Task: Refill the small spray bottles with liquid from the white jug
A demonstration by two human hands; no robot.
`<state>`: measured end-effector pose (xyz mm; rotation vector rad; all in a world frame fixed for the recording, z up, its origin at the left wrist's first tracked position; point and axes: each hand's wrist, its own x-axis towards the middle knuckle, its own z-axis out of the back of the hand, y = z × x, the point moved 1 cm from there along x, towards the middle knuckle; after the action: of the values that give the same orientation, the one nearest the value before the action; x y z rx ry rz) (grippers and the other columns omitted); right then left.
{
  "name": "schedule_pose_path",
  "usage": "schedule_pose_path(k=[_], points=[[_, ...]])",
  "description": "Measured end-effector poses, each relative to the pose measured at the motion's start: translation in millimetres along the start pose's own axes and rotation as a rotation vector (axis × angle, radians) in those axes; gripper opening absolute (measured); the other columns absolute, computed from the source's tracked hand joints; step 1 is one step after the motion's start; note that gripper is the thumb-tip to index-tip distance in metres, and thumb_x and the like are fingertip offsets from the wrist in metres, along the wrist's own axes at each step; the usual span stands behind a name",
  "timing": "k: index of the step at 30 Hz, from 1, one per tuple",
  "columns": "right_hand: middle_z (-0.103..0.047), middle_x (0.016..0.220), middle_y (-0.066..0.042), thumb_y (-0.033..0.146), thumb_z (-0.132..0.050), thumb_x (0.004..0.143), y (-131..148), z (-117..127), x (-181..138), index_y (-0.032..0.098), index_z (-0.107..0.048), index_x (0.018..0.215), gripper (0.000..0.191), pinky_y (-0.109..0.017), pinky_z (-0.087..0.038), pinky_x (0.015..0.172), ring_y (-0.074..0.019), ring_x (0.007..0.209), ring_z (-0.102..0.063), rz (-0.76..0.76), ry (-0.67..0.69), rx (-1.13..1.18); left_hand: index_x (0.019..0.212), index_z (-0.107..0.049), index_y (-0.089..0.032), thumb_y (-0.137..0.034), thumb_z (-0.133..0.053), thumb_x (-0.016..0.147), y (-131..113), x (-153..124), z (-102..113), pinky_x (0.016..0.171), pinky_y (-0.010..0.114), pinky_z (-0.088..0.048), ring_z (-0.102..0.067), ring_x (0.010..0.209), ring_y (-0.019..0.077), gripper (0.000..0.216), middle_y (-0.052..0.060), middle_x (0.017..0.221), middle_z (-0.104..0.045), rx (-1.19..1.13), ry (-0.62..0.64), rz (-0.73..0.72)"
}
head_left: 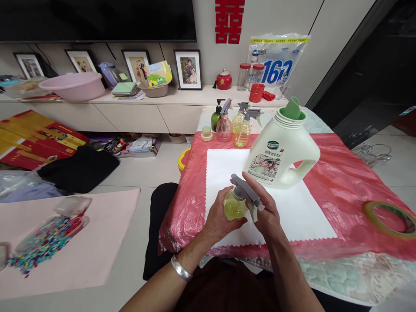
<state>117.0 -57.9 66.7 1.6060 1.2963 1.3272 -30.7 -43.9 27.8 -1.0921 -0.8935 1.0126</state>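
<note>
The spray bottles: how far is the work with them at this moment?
Looks done: two yellow bottles stand capped at the back. In hand: the left hand grips a yellow spray bottle; the right hand is on its grey head. Possibly left: the pink bottle; the jug stands open.

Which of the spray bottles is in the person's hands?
The yellow spray bottle with the grey trigger head, over the white cloth, held by left hand and right hand. The other spray bottles stand untouched at the table's far edge.
</note>
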Motion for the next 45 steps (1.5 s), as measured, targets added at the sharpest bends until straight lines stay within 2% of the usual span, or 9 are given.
schedule_pose_path(k=[4, 8, 12, 15, 19, 28, 35, 40, 45], points=[[-0.060, 0.131, -0.007, 0.037, -0.062, 0.099, 0, 0, -1, 0.032, -0.051, 0.147, 0.050, -0.042, -0.050, 0.106, -0.0235, 0.121, -0.059, -0.016, 0.010, 0.031, 0.138, -0.042, -0.026, -0.024, -0.087, 0.061, 0, 1, -1, 0.101, 0.048, -0.052, -0.062, 0.120, 0.0313, 0.089, 0.010, 0.139, -0.058, 0.004, -0.010, -0.048], [-0.063, 0.122, -0.005, 0.033, -0.073, 0.092, -3, -3, 2, 0.033, -0.057, 0.142, 0.053, -0.035, -0.051, 0.103, -0.0200, 0.113, -0.060, 0.007, -0.046, 0.014, 0.137, -0.042, -0.025, -0.024, -0.087, 0.061, -1, 2, -1, 0.102, 0.048, -0.053, -0.062, 0.121, 0.0307, 0.088, 0.010, 0.137, -0.058, 0.000, -0.003, -0.039], [-0.059, 0.126, -0.004, 0.039, -0.081, 0.085, 0, -5, 4, 0.036, -0.058, 0.141, 0.061, -0.040, -0.045, 0.110, -0.0219, 0.118, -0.057, 0.008, -0.051, 0.023, 0.137, -0.041, -0.023, -0.028, -0.089, 0.060, 2, 3, -2, 0.106, 0.049, -0.051, -0.058, 0.128, 0.0323, 0.091, 0.012, 0.139, -0.055, 0.074, -0.006, -0.080], [-0.055, 0.136, -0.006, 0.038, -0.077, 0.089, 5, -4, 3, 0.036, -0.050, 0.148, 0.064, -0.045, -0.040, 0.115, -0.0256, 0.129, -0.051, -0.029, 0.017, 0.011, 0.137, -0.042, -0.023, -0.029, -0.088, 0.061, 4, 3, -2, 0.104, 0.049, -0.053, -0.059, 0.126, 0.0322, 0.089, 0.012, 0.137, -0.056, 0.125, -0.021, -0.087], [-0.056, 0.138, -0.007, 0.033, -0.063, 0.100, 6, -4, -1, 0.035, -0.045, 0.151, 0.054, -0.046, -0.044, 0.112, -0.0257, 0.131, -0.051, -0.078, 0.067, 0.047, 0.136, -0.042, -0.022, -0.027, -0.089, 0.059, 0, 3, -1, 0.104, 0.050, -0.053, -0.059, 0.127, 0.0339, 0.090, 0.012, 0.137, -0.056, 0.115, -0.008, -0.086], [-0.062, 0.127, -0.003, 0.026, -0.076, 0.088, 0, -8, 1, 0.034, -0.056, 0.141, 0.058, -0.043, -0.049, 0.106, -0.0237, 0.122, -0.057, -0.010, -0.063, 0.031, 0.142, -0.041, -0.027, -0.024, -0.087, 0.065, 9, 3, -5, 0.099, 0.046, -0.055, -0.063, 0.122, 0.0300, 0.090, 0.010, 0.143, -0.057, 0.010, 0.020, -0.056], [-0.055, 0.138, -0.006, 0.028, -0.065, 0.098, 5, -7, -1, 0.035, -0.044, 0.151, 0.057, -0.044, -0.046, 0.110, -0.0224, 0.125, -0.056, -0.074, 0.045, 0.109, 0.138, -0.042, -0.025, -0.022, -0.088, 0.062, 6, 2, -4, 0.101, 0.050, -0.052, -0.064, 0.119, 0.0308, 0.089, 0.011, 0.137, -0.060, 0.013, 0.022, 0.005], [-0.058, 0.135, -0.005, 0.025, -0.069, 0.095, 3, -7, 0, 0.035, -0.050, 0.147, 0.056, -0.044, -0.044, 0.113, -0.0226, 0.127, -0.054, -0.055, -0.015, 0.113, 0.142, -0.040, -0.026, -0.026, -0.088, 0.065, 6, 2, -3, 0.106, 0.049, -0.050, -0.060, 0.127, 0.0316, 0.090, 0.011, 0.144, -0.056, -0.013, 0.029, -0.048], [-0.064, 0.126, -0.004, 0.024, -0.076, 0.089, 1, -9, 3, 0.033, -0.059, 0.139, 0.054, -0.036, -0.051, 0.103, -0.0202, 0.117, -0.061, -0.043, -0.064, 0.137, 0.143, -0.042, -0.025, -0.028, -0.088, 0.065, 8, 2, -3, 0.106, 0.051, -0.050, -0.060, 0.126, 0.0329, 0.091, 0.011, 0.141, -0.059, -0.011, 0.054, -0.016]])
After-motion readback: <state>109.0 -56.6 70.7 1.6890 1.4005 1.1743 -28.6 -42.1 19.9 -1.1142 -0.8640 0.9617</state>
